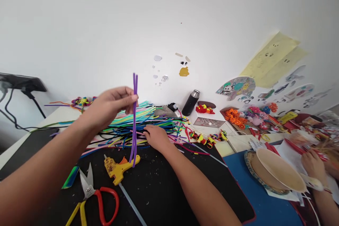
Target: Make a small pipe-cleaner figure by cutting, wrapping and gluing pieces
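Fingers (127, 99) of the left hand (111, 105) pinch purple stems (135, 130) upright, centre left of the frame, with the lower ends just over a glue gun (118, 169) on the black mat (164, 190). The right hand (156, 137) rests palm down at centre on the edge of the stem pile (150, 114) on the desk (63, 114); whether its curled fingers grip anything cannot be told. Scissors (91, 194) lie at lower left.

One yellow glue gun (118, 169), one black flask (191, 103) and two upright purple stems (135, 113).
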{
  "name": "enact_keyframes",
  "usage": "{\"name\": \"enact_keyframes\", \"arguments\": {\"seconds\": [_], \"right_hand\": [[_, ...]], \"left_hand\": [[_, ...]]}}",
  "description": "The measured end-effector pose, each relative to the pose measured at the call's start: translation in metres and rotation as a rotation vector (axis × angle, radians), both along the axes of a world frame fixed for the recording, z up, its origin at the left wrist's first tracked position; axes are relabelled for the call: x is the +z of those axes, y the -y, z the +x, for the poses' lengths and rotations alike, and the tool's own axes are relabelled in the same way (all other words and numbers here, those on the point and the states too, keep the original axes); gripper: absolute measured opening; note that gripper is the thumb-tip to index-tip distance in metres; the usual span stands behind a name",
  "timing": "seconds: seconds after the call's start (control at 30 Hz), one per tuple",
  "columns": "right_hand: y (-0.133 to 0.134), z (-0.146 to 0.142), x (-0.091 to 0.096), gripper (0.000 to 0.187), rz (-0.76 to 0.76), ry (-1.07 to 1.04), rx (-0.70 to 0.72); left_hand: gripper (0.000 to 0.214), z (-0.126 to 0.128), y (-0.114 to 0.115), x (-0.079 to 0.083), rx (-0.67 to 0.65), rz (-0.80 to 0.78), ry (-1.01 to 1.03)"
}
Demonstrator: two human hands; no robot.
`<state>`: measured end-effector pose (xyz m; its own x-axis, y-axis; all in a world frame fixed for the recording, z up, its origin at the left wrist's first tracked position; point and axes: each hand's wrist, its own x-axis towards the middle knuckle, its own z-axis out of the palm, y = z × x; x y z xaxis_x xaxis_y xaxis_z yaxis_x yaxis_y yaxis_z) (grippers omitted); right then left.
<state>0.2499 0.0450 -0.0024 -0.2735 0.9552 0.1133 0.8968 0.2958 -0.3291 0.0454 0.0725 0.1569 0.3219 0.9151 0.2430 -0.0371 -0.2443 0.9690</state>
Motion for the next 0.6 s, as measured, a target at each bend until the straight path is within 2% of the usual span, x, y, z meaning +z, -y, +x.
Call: {"name": "enact_keyframes", "arguments": {"seconds": [0.1,0.2,0.33,0.43,0.6], "right_hand": [[0.003,0.004,0.002,0.031,0.033,-0.027,-0.020],[0.007,0.012,0.005,0.033,0.063,-0.038,-0.068],[0.008,0.030,0.012,0.032,0.073,-0.016,-0.136],[0.001,0.044,0.015,0.031,0.062,0.030,-0.224],[-0.023,0.060,0.020,0.031,0.039,0.135,-0.320]], "left_hand": [[0.030,-0.011,0.008,-0.041,0.002,-0.181,0.038],[0.035,-0.024,0.013,-0.067,0.018,-0.304,0.075],[0.038,-0.041,0.022,-0.080,0.019,-0.381,0.091],[0.039,-0.048,0.027,-0.085,-0.029,-0.381,0.007],[0.038,-0.033,0.011,-0.097,-0.157,-0.175,-0.262]]}}
